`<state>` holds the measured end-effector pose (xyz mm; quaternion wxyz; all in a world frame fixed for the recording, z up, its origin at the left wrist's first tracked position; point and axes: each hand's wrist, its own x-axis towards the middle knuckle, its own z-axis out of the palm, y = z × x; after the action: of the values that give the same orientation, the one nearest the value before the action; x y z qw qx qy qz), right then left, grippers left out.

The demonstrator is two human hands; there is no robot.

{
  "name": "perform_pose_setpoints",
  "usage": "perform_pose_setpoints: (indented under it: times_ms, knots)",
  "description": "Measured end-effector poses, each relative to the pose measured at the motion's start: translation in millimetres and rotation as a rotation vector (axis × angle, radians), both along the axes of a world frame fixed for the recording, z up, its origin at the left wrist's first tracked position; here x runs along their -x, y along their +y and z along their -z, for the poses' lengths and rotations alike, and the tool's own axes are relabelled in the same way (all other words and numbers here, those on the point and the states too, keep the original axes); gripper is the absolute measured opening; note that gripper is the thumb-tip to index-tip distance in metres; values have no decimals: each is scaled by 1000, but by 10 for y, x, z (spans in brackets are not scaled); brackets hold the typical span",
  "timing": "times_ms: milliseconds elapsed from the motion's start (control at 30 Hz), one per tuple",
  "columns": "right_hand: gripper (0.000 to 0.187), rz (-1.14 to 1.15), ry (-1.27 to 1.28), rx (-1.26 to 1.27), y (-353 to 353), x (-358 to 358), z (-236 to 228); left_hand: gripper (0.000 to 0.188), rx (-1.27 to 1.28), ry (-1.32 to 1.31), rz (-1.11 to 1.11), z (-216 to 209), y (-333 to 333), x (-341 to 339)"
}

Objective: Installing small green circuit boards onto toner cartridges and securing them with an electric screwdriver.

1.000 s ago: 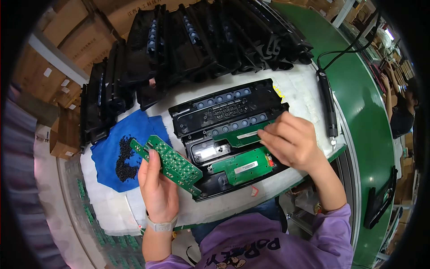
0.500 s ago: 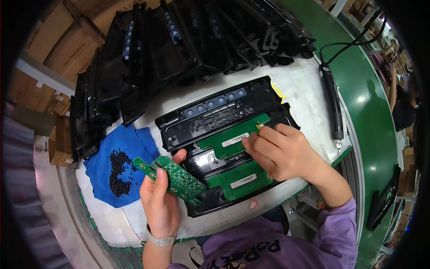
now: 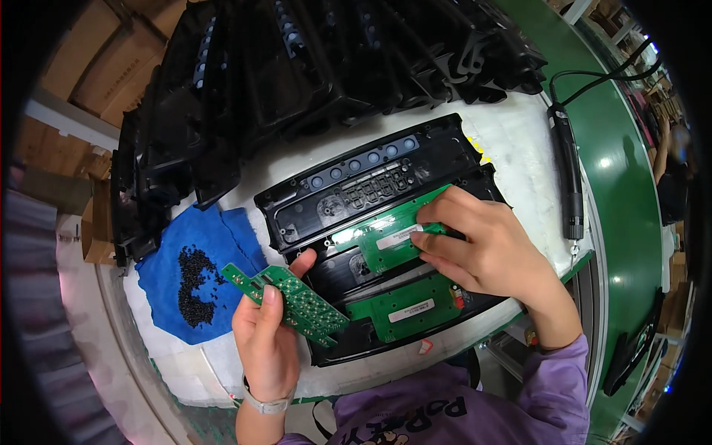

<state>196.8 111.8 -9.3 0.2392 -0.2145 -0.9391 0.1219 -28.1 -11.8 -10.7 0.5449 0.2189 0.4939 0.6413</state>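
Note:
My left hand (image 3: 261, 337) grips a loose green circuit board (image 3: 297, 305), held tilted with its solder-dotted face up. Curled over the middle black plastic panel, my right hand (image 3: 493, 241) has its fingertips on a second green circuit board (image 3: 386, 248) lying in that panel, by its white label. The fingers cover the board's right end. In front, a third green circuit board (image 3: 404, 315) lies in the nearest black panel (image 3: 356, 352), with a small red part at its right end. A farther black panel (image 3: 297, 219) shows a row of round bluish buttons and no board.
Stacked black panels (image 3: 297, 96) fill the far side of the white padded table. To the left, a blue cloth (image 3: 167, 256) carries a heap of tiny black screws (image 3: 194, 285). A corded electric screwdriver (image 3: 567, 174) lies at the right, by a green surface. Another person is farther right.
My right hand has shifted from pinching near the middle board's far right corner to resting beside its label. The view has moved slightly. My left hand still holds its board.

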Motion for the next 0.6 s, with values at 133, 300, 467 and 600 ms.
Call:
perform_pose_setpoints:
  times_ms: [133,300,467,600]
  knots:
    - [19,43,-11,-27,-12,6,-5,23,9,-3,5,-9,-1,6]
    - [20,21,-7,13,20,-6,-16,23,-1,4,11,-31,2,-35]
    - [17,20,23,39,14,-29,-67,23,-13,-28,32,-25,-25,-15]
    - [20,19,8,75,31,-12,-95,24,-14,-33,44,1,-29,15]
